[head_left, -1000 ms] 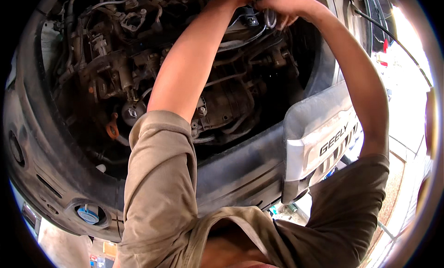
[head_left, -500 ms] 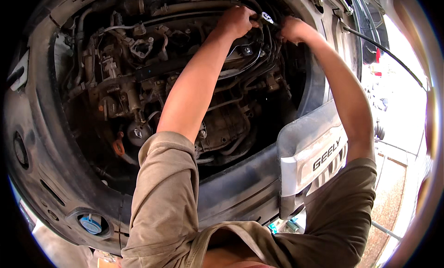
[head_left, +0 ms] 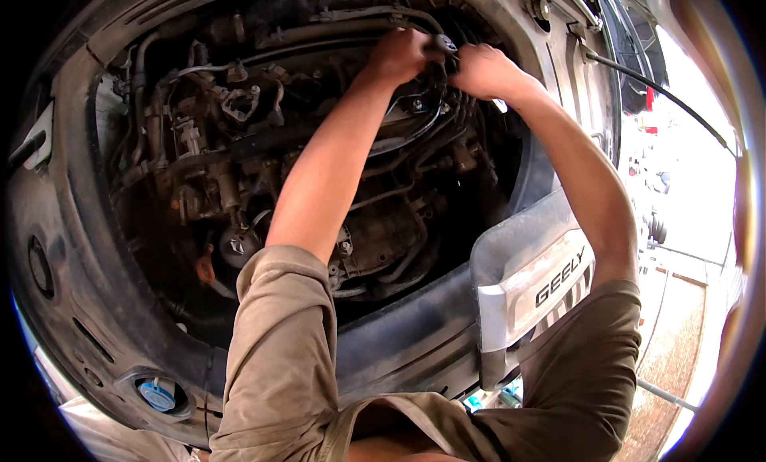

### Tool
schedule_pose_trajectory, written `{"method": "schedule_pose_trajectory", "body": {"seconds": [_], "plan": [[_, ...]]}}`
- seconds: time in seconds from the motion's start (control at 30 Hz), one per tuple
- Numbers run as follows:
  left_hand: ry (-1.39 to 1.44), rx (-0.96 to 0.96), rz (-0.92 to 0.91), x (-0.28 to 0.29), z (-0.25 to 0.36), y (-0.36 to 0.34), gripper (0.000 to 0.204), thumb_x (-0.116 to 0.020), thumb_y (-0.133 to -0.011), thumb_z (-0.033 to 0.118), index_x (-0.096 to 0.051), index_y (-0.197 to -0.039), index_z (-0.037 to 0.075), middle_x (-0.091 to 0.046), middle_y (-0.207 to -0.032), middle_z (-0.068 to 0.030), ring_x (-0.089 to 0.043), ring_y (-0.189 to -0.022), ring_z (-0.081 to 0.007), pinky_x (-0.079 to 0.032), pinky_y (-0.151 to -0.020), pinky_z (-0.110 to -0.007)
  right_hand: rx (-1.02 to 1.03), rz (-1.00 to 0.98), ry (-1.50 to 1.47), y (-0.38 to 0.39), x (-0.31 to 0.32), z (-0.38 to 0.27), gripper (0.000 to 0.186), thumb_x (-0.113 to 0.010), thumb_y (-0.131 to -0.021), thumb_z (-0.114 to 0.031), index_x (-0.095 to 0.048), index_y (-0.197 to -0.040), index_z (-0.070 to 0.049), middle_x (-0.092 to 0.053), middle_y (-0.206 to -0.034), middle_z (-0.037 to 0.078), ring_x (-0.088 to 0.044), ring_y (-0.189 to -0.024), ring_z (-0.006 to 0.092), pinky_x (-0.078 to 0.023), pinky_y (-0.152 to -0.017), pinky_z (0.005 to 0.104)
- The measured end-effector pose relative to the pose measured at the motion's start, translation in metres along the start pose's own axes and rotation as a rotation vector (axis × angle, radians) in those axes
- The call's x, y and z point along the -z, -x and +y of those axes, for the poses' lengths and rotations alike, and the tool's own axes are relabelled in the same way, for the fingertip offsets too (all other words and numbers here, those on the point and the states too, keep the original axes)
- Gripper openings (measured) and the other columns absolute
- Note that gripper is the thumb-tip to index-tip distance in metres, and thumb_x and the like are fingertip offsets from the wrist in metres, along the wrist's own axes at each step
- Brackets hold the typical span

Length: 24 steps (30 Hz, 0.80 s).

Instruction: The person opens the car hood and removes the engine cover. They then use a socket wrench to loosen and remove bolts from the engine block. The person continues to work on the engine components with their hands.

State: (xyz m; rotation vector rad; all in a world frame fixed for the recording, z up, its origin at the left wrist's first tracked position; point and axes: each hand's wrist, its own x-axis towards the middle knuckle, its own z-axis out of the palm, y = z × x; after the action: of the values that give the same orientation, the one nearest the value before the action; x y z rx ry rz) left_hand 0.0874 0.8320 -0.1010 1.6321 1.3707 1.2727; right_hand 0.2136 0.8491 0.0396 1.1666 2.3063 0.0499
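Observation:
At the far right of an open engine bay, both my hands are closed close together over the engine. Between them shows the round head of a ratchet wrench [head_left: 448,45], dark from this angle. The fingers of my left hand [head_left: 399,57] are wrapped at the side of that head, though their tips are hidden. My right hand [head_left: 488,73] grips on the other side, with a small bright piece showing under its palm. What the wrench sits on is hidden. Below my hands are black hoses and pipes [head_left: 435,115] beside the engine [head_left: 247,103].
A silver and grey engine cover [head_left: 531,290] leans on the front edge at right, beneath my right arm. A black prop rod [head_left: 662,91] slants at far right. A blue filler cap [head_left: 157,394] sits in the bodywork at lower left. The dark bumper frame [head_left: 411,326] crosses before me.
Both hands have come closer together, the right one moving left and slightly nearer. The wrench head has shifted left and nearer, and its shiny face has turned out of sight.

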Motion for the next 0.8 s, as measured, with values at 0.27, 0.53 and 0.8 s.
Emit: {"method": "schedule_pose_trajectory", "body": {"seconds": [0.27,0.53,0.8], "plan": [[-0.116,-0.035,0.059,-0.010,0.008,-0.002,0.031,-0.073,-0.079,0.034,-0.072,-0.097,0.008,-0.068,-0.089,-0.0189,-0.065,-0.084,-0.0392,-0.051,-0.073,-0.043,-0.110,-0.123,-0.029,-0.032,-0.036,0.068,0.029,-0.065,-0.080,-0.021,-0.070,-0.101,-0.002,-0.068,-0.097,0.021,-0.069,-0.087,0.0339,-0.058,-0.074,0.0411],[-0.064,0.012,-0.064,0.005,-0.025,-0.008,0.029,-0.067,-0.076,0.024,-0.072,-0.097,0.004,-0.068,-0.091,-0.0225,-0.066,-0.087,-0.0390,-0.051,-0.073,-0.041,-0.185,-0.402,-0.819,0.015,0.030,-0.052,0.047,-0.055,-0.088,-0.043,-0.067,-0.089,0.003,-0.067,-0.076,0.016,-0.067,-0.055,0.0239,-0.052,-0.048,0.0286],[-0.047,0.027,-0.014,-0.011,0.007,-0.001,0.028,-0.072,-0.080,0.030,-0.073,-0.101,0.012,-0.070,-0.092,-0.0147,-0.067,-0.087,-0.0346,-0.052,-0.075,-0.042,-0.156,-0.102,0.122,-0.021,-0.014,0.040,0.032,-0.059,-0.080,-0.016,-0.068,-0.108,-0.003,-0.070,-0.102,0.021,-0.070,-0.089,0.0331,-0.058,-0.071,0.0422]]}}
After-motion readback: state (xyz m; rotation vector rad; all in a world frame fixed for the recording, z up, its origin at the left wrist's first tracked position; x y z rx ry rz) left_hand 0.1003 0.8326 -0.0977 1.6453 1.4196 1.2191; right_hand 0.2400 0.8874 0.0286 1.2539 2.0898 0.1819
